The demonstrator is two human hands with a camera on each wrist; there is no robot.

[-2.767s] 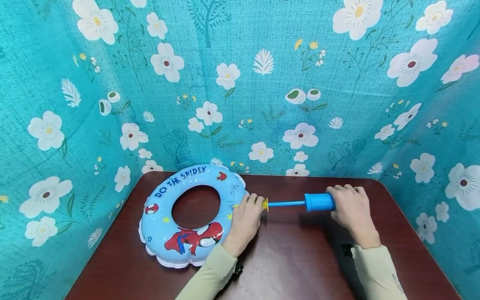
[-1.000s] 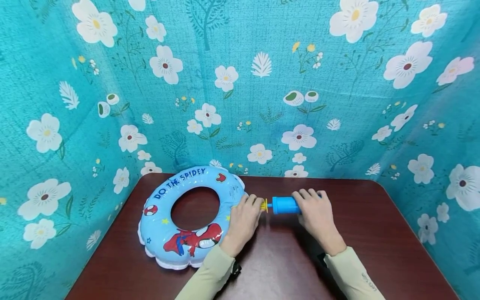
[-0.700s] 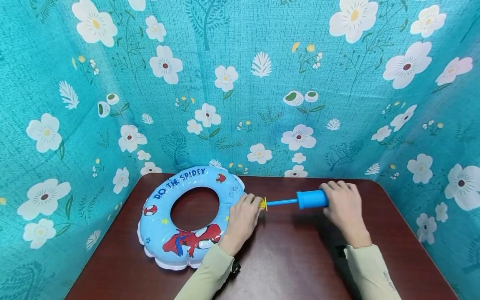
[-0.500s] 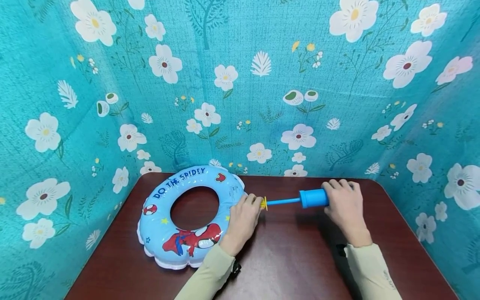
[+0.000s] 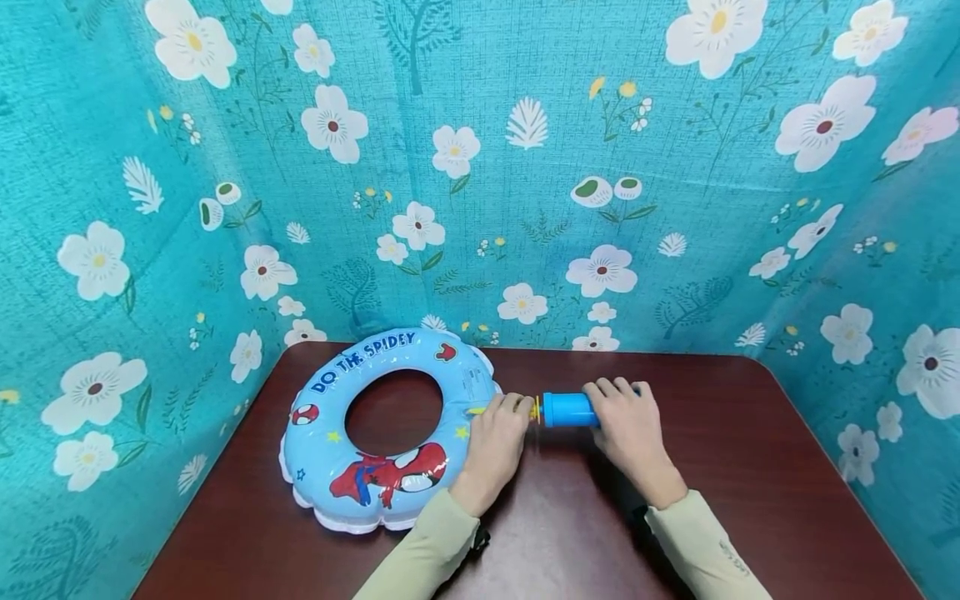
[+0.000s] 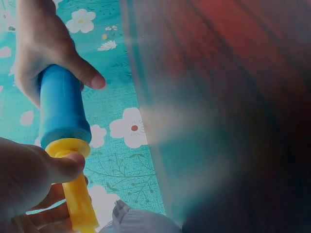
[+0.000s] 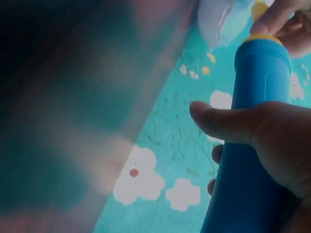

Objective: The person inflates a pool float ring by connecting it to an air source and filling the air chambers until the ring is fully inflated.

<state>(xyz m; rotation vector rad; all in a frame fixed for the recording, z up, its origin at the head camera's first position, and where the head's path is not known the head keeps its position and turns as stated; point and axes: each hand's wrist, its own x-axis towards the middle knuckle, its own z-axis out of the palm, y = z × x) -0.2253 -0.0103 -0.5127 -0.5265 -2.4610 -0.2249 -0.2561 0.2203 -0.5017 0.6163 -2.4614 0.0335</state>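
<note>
You sit before a dark red-brown table (image 5: 562,517), its top catching a glare; teal flowered cloth (image 5: 495,200) hangs behind it and along both sides; the blue ring (image 5: 318,454) lies on the table, left of centre; the pump (image 5: 567,410) is to the ring's right, its yellow tip over the ring's edge; your left hand (image 5: 495,446) is curled round the yellow end (image 6: 77,196); your right hand (image 5: 633,433) grasps the blue barrel, thumb extended across it.
</note>
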